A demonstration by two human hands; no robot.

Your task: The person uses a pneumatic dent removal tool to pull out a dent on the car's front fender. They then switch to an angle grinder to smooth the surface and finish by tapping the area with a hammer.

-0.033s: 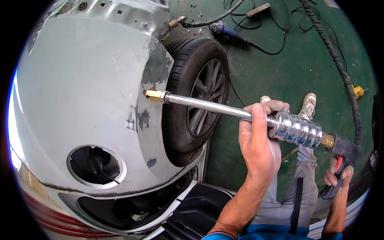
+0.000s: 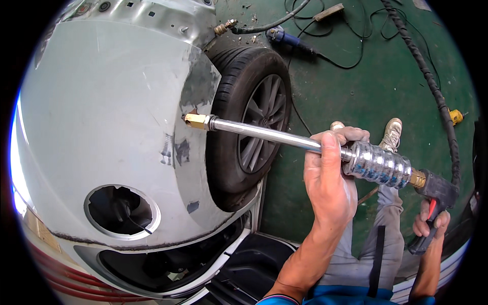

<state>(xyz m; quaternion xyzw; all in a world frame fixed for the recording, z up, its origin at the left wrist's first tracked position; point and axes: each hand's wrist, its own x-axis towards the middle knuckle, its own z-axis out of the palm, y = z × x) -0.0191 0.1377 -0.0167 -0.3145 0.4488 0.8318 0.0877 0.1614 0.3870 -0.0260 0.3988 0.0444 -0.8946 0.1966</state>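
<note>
Head view: a long chrome dent-pulling rod with a brass tip and a ribbed steel sliding weight (image 2: 284,140) lies nearly level, running from the lower right up to the silver-grey car fender panel (image 2: 101,117). The brass tip (image 2: 195,121) sits against the sanded, bare-metal patch at the wheel-arch edge, which would account for the rod being held square to the panel there. The left hand (image 2: 330,175) is wrapped shut round the shaft just ahead of the ribbed weight, thumb laid along the rod, steadying and aiming it. The right hand (image 2: 431,223) is closed on the black pistol grip with red trigger (image 2: 432,203) at the rear end; whether the trigger is pressed cannot be told. A thick black sheathed cable (image 2: 437,96) leads away from the grip, kept clear behind the person.

Beside the tip stands a black tyre on a dark alloy wheel (image 2: 259,122). The panel shows a round lamp opening (image 2: 122,211). The floor is green painted concrete (image 2: 356,76), strewn with thin cables and a blue-bodied power tool (image 2: 284,38).
</note>
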